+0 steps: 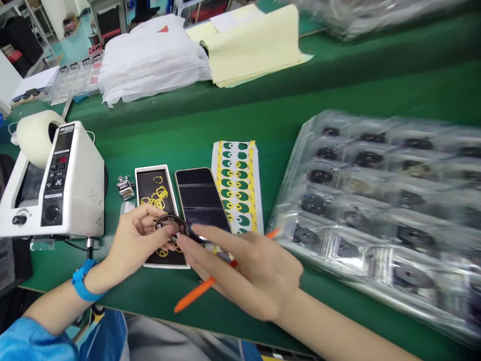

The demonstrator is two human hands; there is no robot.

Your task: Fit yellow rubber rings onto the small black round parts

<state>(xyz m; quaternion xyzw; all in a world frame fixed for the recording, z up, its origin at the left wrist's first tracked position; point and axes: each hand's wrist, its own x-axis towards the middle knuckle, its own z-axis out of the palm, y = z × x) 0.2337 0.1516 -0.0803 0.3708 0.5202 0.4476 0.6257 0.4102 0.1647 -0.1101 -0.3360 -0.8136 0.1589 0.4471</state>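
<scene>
My left hand is closed round a small, dark, roundish part with a shiny rim, its thumb lying across the inner face. The fingertips of my right hand reach to the right edge of that part; whether they pinch it I cannot tell. An orange pen-like tool lies slantwise under the right hand, tucked among its fingers. Below the left hand is a white-rimmed box with a black inside, holding loose yellow rings. Beside it lies a dark-screened phone, partly over a sheet of yellow-edged stickers.
A white tape dispenser stands at the left, with a small metal counter near it. Stacked clear trays of dark parts fill the right. White sheets and yellow paper lie at the back of the green table.
</scene>
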